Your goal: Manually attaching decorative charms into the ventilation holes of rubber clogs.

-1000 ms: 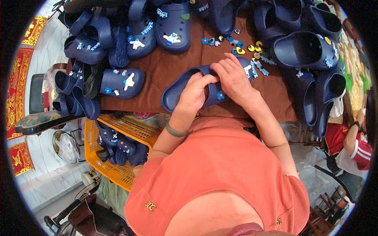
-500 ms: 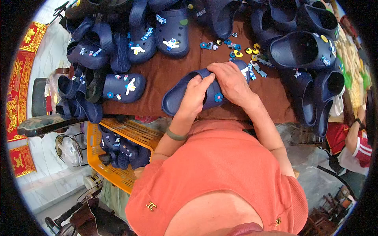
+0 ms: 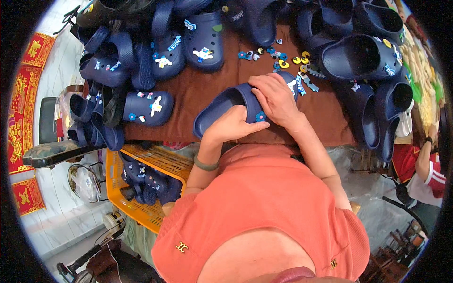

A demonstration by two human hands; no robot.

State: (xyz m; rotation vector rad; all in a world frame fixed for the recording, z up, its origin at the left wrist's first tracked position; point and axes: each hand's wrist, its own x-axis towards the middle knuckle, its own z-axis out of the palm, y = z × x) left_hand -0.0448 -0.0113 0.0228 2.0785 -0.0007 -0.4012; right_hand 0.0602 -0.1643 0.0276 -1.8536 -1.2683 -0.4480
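Note:
A navy foam clog (image 3: pixel 245 96) lies slanted at the front of the brown cloth, its heel towards the lower left. My left hand (image 3: pixel 232 126) reaches into the foot opening, fingers hidden inside the shoe, with the thumb outside below a blue flower charm (image 3: pixel 260 116). Over the clog's toe part rests my right hand (image 3: pixel 277 100), its fingers curled across the upper and holding it. A white character charm (image 3: pixel 291 86) shows past the right hand near the toe. Beyond the toe lie loose blue ribbon-shaped charms (image 3: pixel 309 84) and yellow charms (image 3: pixel 302 59).
Navy clogs are piled along the back and both sides; a decorated clog (image 3: pixel 150 108) lies at left on the brown cloth (image 3: pixel 188 92). An orange crate (image 3: pixel 141 214) holding more clogs stands below the table's left edge. Another person's arm (image 3: pixel 424 158) shows at far right.
My left hand has slid from the clog's upper strap down into the foot opening, its thumb now pointing right along the near side. My right hand stays on the toe part.

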